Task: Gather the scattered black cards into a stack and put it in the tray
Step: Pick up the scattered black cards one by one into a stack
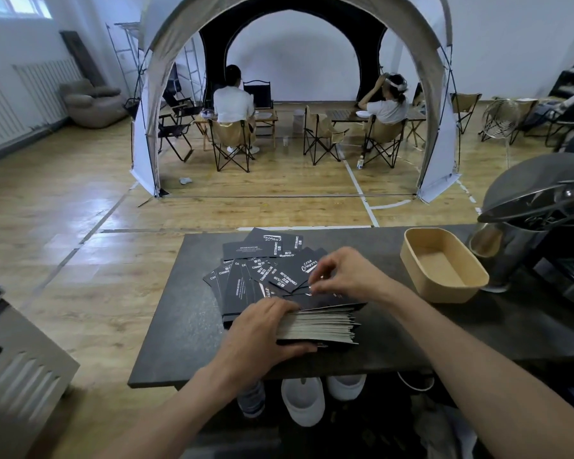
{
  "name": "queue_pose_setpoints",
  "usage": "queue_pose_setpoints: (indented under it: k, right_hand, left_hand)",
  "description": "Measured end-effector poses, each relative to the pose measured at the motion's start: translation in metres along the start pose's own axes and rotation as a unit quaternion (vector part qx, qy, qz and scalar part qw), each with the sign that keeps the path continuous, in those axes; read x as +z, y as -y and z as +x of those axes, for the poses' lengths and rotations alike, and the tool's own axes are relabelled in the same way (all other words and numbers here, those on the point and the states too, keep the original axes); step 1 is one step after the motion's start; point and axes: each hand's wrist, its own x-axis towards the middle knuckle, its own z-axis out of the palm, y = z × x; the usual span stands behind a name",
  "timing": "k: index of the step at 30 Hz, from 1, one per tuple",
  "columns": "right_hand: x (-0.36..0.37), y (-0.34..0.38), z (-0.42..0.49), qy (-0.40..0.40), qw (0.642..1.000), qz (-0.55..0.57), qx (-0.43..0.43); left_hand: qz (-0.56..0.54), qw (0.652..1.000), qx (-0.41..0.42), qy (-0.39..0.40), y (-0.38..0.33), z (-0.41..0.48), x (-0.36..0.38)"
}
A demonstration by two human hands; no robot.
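Pinching a loose card (287,279), the right grip (345,276) lies nearer the tray (451,289) on its right; the left grip (262,329) clasps the stack (322,326).

White print on the black cards (246,293) is the only readable text. "CAMPING CLUB", block capitals, is on several at mixed angles, clearest on the middle card (287,279) and the far-edge card (295,243). "DRUNKXCOFFEE", small capitals, is on the far-left card (251,249) and runs sideways on the left card (238,291); its middle letters are uncertain. The script logo on the right card (309,265) reads roughly "Crue Camping", low confidence. The finer lines under the headings are too small to read.
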Motion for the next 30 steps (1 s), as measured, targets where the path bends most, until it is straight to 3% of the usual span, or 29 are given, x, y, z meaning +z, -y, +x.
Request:
queue_pose_setpoints:
  k: [2,6,8,14,16,18,20,21,23,25,27,30]
  right_hand:
    - [-0.001,-0.006,0.022,-0.052,0.997,-0.049,-0.008]
    - [0.006,-0.007,0.05,0.067,0.987,-0.147,-0.011]
    - [0.006,-0.007,0.056,0.084,0.982,-0.17,-0.003]
    - [-0.012,-0.011,0.056,0.024,0.978,-0.208,0.02]
    - [-0.021,-0.004,0.043,0.017,0.986,-0.166,0.001]
    - [-0.028,0.009,0.025,0.107,0.992,-0.074,0.005]
    - [-0.029,0.018,0.013,0.231,0.973,0.019,0.024]
    - [-0.028,0.018,0.013,0.238,0.97,0.046,0.028]
    - [-0.024,0.006,0.028,0.114,0.992,0.049,0.034]
    - [-0.021,-0.009,0.043,0.006,0.996,-0.079,0.034]
    - [-0.012,-0.019,0.048,0.036,0.984,-0.173,0.028]
    - [-0.006,-0.028,0.048,0.029,0.987,-0.156,0.03]
  left_hand:
    - [0.008,1.0,-0.005,-0.019,0.003,0.001,-0.001]
    - [0.045,0.998,-0.026,-0.031,0.008,-0.002,-0.007]
    - [0.05,0.998,-0.029,-0.024,0.008,-0.003,-0.009]
    - [-0.006,0.998,-0.063,0.003,0.009,-0.009,-0.009]
    - [-0.033,0.997,-0.069,0.0,0.008,-0.009,-0.006]
    - [-0.057,0.995,-0.078,-0.002,0.008,-0.007,-0.004]
    - [-0.077,0.994,-0.082,-0.003,0.011,-0.006,-0.004]
    - [-0.073,0.994,-0.077,-0.001,0.012,-0.006,-0.004]
    - [-0.04,0.998,-0.057,0.001,0.014,-0.004,-0.005]
    - [-0.028,0.999,-0.046,-0.005,0.015,-0.003,-0.005]
    - [-0.024,0.998,-0.052,-0.005,0.016,-0.003,-0.005]
    - [-0.017,0.998,-0.061,0.007,0.015,-0.004,-0.006]
